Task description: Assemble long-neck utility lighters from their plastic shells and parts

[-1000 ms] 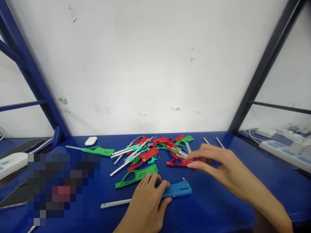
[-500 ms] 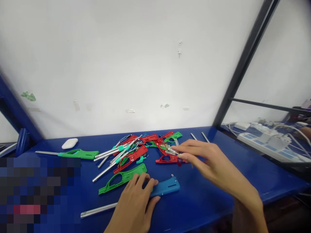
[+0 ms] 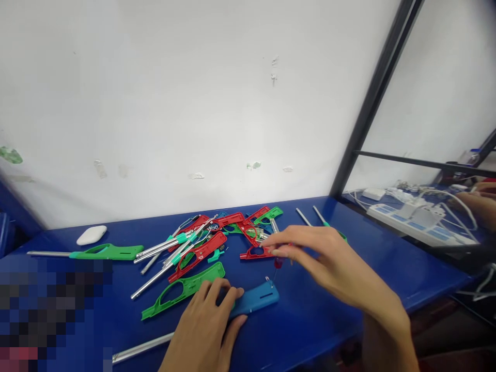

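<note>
My left hand (image 3: 205, 325) is closed round a blue gas lighter (image 3: 259, 298), pressing it to the table; its metal tube (image 3: 143, 347) sticks out to the left. My right hand (image 3: 318, 263) pinches a small screwdriver with a red handle (image 3: 278, 262). The thin shaft points down by the lighter's right end, where a small metal part (image 3: 267, 279) stands up; whether the tip touches is too small to tell. An opened green casing half (image 3: 194, 284) lies just behind my left hand. Red casing halves (image 3: 201, 253) and metal tubes (image 3: 155, 280) are heaped beyond it.
A whole green lighter (image 3: 112, 252) lies at the left, near a white rounded case (image 3: 92, 235). Two loose tubes (image 3: 303, 217) rest at the back right. Beyond the dark frame post (image 3: 368, 108) is a white power strip (image 3: 418, 227) with cables. A white wall stands behind.
My right hand has brought the screwdriver down and nearer to the blue lighter's end. My left hand keeps its hold on the lighter. The view has shifted a little to the right.
</note>
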The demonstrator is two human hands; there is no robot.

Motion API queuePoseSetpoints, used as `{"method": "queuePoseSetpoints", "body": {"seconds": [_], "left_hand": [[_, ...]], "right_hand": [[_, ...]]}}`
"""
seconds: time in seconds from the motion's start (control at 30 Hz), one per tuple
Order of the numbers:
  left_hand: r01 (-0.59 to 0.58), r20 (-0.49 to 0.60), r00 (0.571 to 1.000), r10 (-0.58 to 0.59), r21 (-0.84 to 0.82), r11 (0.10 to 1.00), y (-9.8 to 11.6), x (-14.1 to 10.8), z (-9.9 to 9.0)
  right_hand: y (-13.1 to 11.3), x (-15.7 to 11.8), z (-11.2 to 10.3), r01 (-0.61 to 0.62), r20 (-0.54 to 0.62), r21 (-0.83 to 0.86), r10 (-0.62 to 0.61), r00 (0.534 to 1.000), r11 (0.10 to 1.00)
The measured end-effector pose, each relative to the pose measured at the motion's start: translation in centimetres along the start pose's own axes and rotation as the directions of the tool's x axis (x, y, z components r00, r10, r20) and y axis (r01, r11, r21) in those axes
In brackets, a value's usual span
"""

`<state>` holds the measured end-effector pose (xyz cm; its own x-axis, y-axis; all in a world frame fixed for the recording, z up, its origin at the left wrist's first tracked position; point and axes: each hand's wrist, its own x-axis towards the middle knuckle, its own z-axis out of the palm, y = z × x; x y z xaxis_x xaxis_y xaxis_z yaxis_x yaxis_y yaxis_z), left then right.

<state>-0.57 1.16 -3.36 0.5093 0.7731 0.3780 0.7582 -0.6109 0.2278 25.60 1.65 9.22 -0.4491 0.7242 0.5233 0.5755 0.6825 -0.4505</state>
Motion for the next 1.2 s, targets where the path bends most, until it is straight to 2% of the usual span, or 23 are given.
{"method": "queuePoseSetpoints", "body": {"seconds": [0.1, 0.2, 0.3, 0.5, 0.73, 0.83, 0.93, 1.2], "left_hand": [[-0.009, -0.005, 1.0, 0.009, 0.017, 1.0, -0.1, -0.2, 0.1], [-0.014, -0.012, 1.0, 0.014, 0.032, 0.999, -0.3, -0.4, 0.2], [-0.018, -0.018, 1.0, 0.019, 0.044, 0.999, -0.4, -0.4, 0.4], [-0.028, -0.02, 0.999, 0.029, 0.074, 0.997, -0.9, -0.1, 0.9], [-0.032, -0.039, 0.999, 0.037, 0.106, 0.994, -1.3, 0.0, 1.5], [-0.027, -0.045, 0.998, 0.032, 0.121, 0.992, -1.4, 0.0, 1.5], [-0.015, -0.049, 0.999, 0.022, 0.14, 0.99, -1.3, 0.0, 1.4], [0.031, -0.079, 0.997, -0.019, 0.158, 0.987, -1.0, -0.2, 1.3]], "right_hand": [[0.4, 0.3, 0.1, 0.029, -0.013, -0.014, -0.029, 0.999, 0.999], [0.8, 0.3, 0.1, 0.046, 0.035, -0.027, -0.045, 0.998, 0.999], [0.9, 0.1, 0.1, 0.03, 0.079, -0.026, -0.028, 0.997, 0.999], [0.4, 0.2, 0.4, -0.044, 0.063, -0.111, 0.051, 0.997, 0.993], [0.9, -0.2, -0.1, 0.004, 0.098, 0.076, -0.011, 0.995, 0.997], [1.3, 0.3, 0.3, -0.026, 0.045, 0.052, 0.024, 0.999, 0.998], [1.6, 1.1, 0.7, -0.034, 0.064, 0.032, 0.032, 0.997, 0.999], [1.7, 1.0, 0.6, -0.034, 0.034, 0.133, 0.03, 0.999, 0.991]]}}
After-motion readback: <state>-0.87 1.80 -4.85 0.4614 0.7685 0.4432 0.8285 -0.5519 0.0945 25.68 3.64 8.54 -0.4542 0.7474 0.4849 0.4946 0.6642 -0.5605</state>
